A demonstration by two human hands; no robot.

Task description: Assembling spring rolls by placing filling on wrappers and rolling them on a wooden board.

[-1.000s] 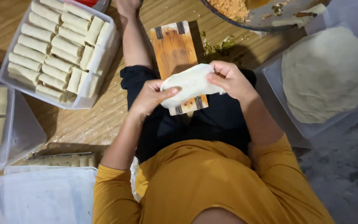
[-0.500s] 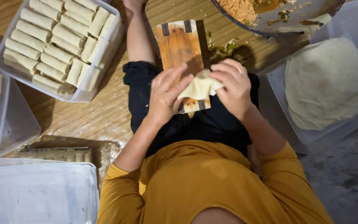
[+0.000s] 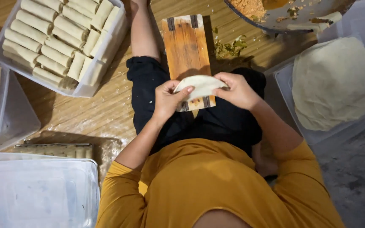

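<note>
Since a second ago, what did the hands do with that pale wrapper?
Both hands, left hand and right hand, kept hold of the wrapper and folded it from a wide open sheet into a narrower folded piece over the wooden board. The tray of rolls and stack of wrappers stayed as they were.

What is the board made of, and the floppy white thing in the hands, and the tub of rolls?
Board: looks like wood, orange-brown with grain streaks, dark metal-looking strips across it.
Wrapper: probably thin dough, pale and matte, bending softly between the left hand and right hand.
Tub: clear plastic, see-through walls with slight shine.
</note>
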